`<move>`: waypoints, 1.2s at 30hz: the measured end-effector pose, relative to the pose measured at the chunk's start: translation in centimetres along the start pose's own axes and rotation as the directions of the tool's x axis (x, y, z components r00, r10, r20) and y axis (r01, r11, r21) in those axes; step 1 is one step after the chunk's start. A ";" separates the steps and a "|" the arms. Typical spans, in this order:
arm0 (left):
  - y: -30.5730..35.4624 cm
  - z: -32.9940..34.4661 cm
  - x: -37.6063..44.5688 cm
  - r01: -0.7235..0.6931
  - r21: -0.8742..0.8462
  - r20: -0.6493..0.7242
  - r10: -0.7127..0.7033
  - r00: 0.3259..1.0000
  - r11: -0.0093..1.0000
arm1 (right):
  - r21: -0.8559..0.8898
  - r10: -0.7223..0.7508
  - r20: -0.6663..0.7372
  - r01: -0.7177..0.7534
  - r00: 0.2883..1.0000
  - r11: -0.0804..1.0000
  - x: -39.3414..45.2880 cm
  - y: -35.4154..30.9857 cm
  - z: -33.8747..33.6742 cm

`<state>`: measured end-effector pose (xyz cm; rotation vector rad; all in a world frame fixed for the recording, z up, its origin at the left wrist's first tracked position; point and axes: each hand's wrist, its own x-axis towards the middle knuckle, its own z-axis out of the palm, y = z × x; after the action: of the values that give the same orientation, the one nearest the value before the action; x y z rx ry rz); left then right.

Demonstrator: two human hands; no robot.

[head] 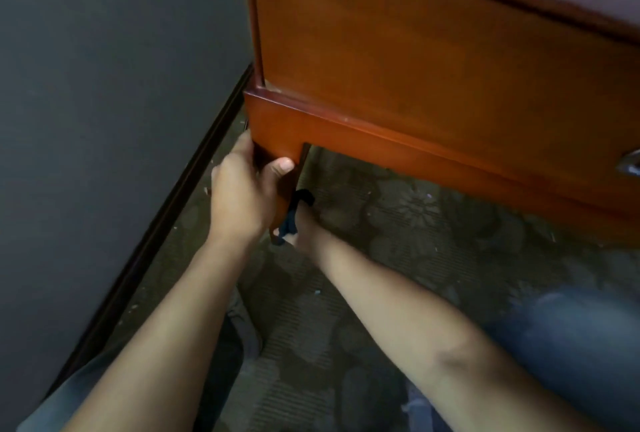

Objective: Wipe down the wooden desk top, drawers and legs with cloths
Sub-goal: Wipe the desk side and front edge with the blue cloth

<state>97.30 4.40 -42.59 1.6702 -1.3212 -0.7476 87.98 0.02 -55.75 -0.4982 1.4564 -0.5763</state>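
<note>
1. Down at floor level: the wooden desk (433, 60) fills the upper right of the frame, its orange-brown drawer front running from the corner post towards the right edge.
2. The left hand (242, 196) is at centre frame on the desk leg (273, 133), fingers wrapped behind the corner and the thumb pressed flat on the front face. That grip is clenched round the leg.
3. Just below and right of it, the right hand (304, 227) is tucked in behind the leg, largely hidden by the left wrist.
4. A dark cloth (294, 213) shows between the two hands, bunched against the lower part of the leg. The right hand's grip looks to be grasping it, though blur and the left hand cover most of the fingers.
5. A metal drawer handle (632, 163) peeks in at the right edge, mid-height.
6. Both forearms stretch in from the bottom of the frame, bare to the elbow.
7. A patterned carpet (415, 241) spreads under the desk across the lower right, with small pale specks scattered on it.
8. A grey wall (104, 102) takes the whole left side, and a dark baseboard (166, 223) runs diagonally where it meets the floor.
9. A blue-jeaned knee (581, 334) sits at the lower right.
</note>
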 end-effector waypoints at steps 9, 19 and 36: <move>1.7 -2.1 -1.9 0.161 -0.132 0.167 -0.138 0.976 0.978 | -0.172 -0.239 0.091 0.252 0.967 0.952 -15.5 -4.3 -2.4; 1.4 -4.2 -3.1 0.158 -0.251 0.213 -0.105 0.971 0.955 | -0.899 -0.953 0.163 0.358 -0.256 -0.250 -23.6 -10.4 -7.9; 1.4 -10.3 1.8 0.308 -0.841 0.115 -0.409 0.905 0.444 | -0.647 -0.686 0.705 0.556 0.177 -0.521 -21.4 -11.3 4.2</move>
<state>105.94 5.17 -36.57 1.1086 -0.3184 -1.2829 90.95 4.86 -31.90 -2.8683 1.1421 -0.5875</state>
